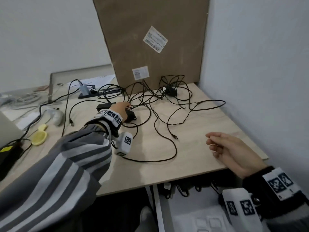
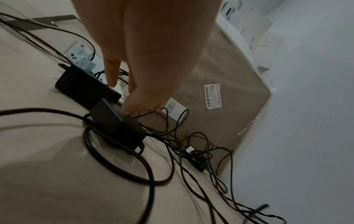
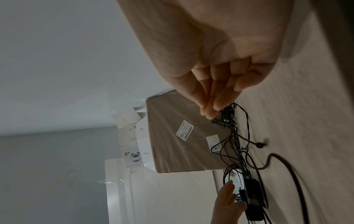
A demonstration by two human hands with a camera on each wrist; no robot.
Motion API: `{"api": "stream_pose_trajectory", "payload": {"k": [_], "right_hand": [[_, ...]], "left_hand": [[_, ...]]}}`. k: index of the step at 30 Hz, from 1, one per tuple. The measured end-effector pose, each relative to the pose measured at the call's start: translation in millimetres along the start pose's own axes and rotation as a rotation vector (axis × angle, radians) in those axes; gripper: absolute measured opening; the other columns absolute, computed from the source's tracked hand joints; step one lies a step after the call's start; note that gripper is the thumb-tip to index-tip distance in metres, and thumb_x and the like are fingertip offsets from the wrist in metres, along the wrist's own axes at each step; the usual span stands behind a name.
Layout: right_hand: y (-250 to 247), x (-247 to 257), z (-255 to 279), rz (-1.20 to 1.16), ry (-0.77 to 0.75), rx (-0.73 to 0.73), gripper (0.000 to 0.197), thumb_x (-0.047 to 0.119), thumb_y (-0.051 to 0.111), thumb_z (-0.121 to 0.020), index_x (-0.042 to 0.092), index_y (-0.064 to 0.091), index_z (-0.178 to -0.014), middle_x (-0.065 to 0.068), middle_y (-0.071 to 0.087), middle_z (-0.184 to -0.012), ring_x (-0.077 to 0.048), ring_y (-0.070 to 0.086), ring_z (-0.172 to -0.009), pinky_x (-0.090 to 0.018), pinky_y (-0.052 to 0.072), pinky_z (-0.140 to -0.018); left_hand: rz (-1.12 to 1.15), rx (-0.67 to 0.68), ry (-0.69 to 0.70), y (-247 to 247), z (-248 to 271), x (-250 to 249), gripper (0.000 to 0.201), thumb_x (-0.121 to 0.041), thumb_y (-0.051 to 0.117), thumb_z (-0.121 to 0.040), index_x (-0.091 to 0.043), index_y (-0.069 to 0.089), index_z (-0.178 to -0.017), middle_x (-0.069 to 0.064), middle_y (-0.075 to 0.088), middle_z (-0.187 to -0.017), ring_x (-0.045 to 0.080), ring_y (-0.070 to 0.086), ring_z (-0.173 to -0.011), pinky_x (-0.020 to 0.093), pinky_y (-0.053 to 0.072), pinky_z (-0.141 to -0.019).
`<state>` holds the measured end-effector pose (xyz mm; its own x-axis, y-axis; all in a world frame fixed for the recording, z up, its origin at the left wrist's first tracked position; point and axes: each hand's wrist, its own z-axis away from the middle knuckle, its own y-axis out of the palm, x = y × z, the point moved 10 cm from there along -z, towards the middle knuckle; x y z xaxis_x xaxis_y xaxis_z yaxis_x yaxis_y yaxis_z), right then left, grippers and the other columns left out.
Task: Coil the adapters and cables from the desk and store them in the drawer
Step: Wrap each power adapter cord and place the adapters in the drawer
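Note:
Thin black cables [image 1: 150, 101] lie tangled over the pale desk [image 1: 209, 118]. My left hand [image 1: 124, 106] reaches into the tangle, its straight fingertips [image 2: 128, 110] touching the top of a black adapter brick [image 2: 114, 121]. A second black brick [image 2: 84, 89] lies just behind it. A smaller adapter [image 1: 170, 91] sits at the foot of the cardboard box. A thick cable [image 1: 167, 158] loops toward the front, and a barrel plug [image 1: 175, 137] lies loose. My right hand [image 1: 212, 141] hovers over the desk's right front with loosely curled fingers [image 3: 210, 109], holding nothing.
A tall cardboard box [image 1: 150, 39] stands at the back against the wall. A power strip [image 1: 87, 92] lies at the back left. A white device [image 1: 56, 116], a yellow object [image 1: 40, 136] and a USB lead [image 1: 71, 123] lie left. The desk's front edge [image 1: 167, 180] is near.

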<state>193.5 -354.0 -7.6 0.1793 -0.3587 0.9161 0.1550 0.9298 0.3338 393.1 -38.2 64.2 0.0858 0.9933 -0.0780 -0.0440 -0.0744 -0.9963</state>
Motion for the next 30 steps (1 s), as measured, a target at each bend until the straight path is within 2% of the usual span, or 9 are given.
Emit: {"api": "stream_pose_trajectory", "payload": {"k": [5,9,14,17,19,22,24,26,30], "right_hand": [[6.4,1.7,-10.9,0.033,-0.009,-0.031,0.015,0.006,0.05,-0.093,0.011,0.065,-0.091,0.001,0.064,-0.07,-0.005,0.055,-0.059,-0.014,0.04,-0.051],[8.4,1.5,-11.0,0.046,-0.011,-0.04,0.016,0.006,0.05,-0.093,0.012,0.065,-0.09,0.002,0.065,-0.068,-0.005,0.056,-0.058,-0.014,0.041,-0.05],[13.2,4.1,-7.4,0.046,-0.019,-0.029,0.016,0.007,0.051,-0.093,0.012,0.065,-0.09,0.002,0.065,-0.068,-0.004,0.057,-0.058,-0.014,0.041,-0.05],[17.2,6.4,-4.7,0.057,-0.028,-0.018,0.015,0.007,0.052,-0.093,0.012,0.066,-0.091,0.002,0.065,-0.069,-0.005,0.057,-0.059,-0.016,0.04,-0.053],[21.8,9.4,-3.1,0.065,-0.034,-0.009,0.015,0.008,0.052,-0.093,0.013,0.066,-0.091,0.003,0.066,-0.069,-0.005,0.057,-0.059,-0.016,0.04,-0.054],[34.1,19.2,1.2,0.095,-0.053,0.014,0.016,0.008,0.051,-0.093,0.014,0.066,-0.09,0.003,0.065,-0.069,-0.003,0.056,-0.058,-0.016,0.04,-0.054],[44.7,30.3,5.7,0.127,-0.083,0.031,0.016,0.008,0.052,-0.093,0.015,0.066,-0.089,0.004,0.065,-0.069,-0.003,0.056,-0.058,-0.017,0.038,-0.057],[57.1,43.9,10.8,0.151,-0.132,0.053,0.016,0.008,0.052,-0.093,0.016,0.066,-0.088,0.003,0.065,-0.071,-0.003,0.056,-0.059,-0.019,0.037,-0.059],[86.7,68.3,27.3,0.258,-0.262,0.122,0.014,0.013,0.057,-0.091,0.018,0.065,-0.101,0.004,0.07,-0.088,-0.005,0.061,-0.073,-0.02,0.041,-0.066]], "left_hand": [[-0.211,0.137,0.04,22.8,-22.8,5.0,0.047,-0.017,0.053,-0.092,-0.023,0.046,-0.139,0.013,0.049,-0.135,0.034,0.05,-0.12,0.038,0.045,-0.099],[-0.368,0.086,-0.012,19.6,-28.1,12.8,0.047,-0.025,0.057,-0.091,-0.035,0.046,-0.135,0.012,0.039,-0.131,0.035,0.037,-0.125,0.043,0.038,-0.104],[-0.224,-0.06,-0.087,3.7,-18.5,24.7,0.054,-0.038,0.07,-0.081,-0.021,0.049,-0.127,0.01,0.045,-0.129,0.034,0.041,-0.123,0.049,0.037,-0.1],[0.129,-0.21,-0.154,-23.3,-4.5,37.2,0.054,-0.032,0.072,-0.08,-0.009,0.046,-0.122,0.019,0.055,-0.124,0.039,0.054,-0.114,0.05,0.043,-0.097],[0.406,-0.357,-0.118,-51.5,8.6,40.4,0.052,-0.026,0.07,-0.084,-0.002,0.045,-0.123,0.023,0.057,-0.123,0.038,0.056,-0.112,0.043,0.045,-0.093],[0.812,-0.464,-0.071,-90.7,32.4,39.7,0.049,-0.032,0.066,-0.089,-0.009,0.045,-0.127,0.01,0.059,-0.123,0.027,0.059,-0.11,0.037,0.047,-0.09],[1.133,-0.439,-0.02,-110.6,48.9,30.1,0.042,-0.039,0.064,-0.088,-0.018,0.049,-0.121,0.003,0.063,-0.117,0.02,0.063,-0.103,0.037,0.051,-0.091],[1.355,-0.349,0.03,-122.2,66.2,11.5,0.03,-0.042,0.06,-0.091,-0.022,0.05,-0.11,0.005,0.065,-0.11,0.019,0.065,-0.092,0.033,0.052,-0.079],[1.5,-0.134,0.043,-112.6,102.0,-32.1,0.029,-0.045,0.053,-0.094,-0.019,0.053,-0.106,0.004,0.062,-0.091,0.019,0.061,-0.075,0.024,0.045,-0.057]]}}
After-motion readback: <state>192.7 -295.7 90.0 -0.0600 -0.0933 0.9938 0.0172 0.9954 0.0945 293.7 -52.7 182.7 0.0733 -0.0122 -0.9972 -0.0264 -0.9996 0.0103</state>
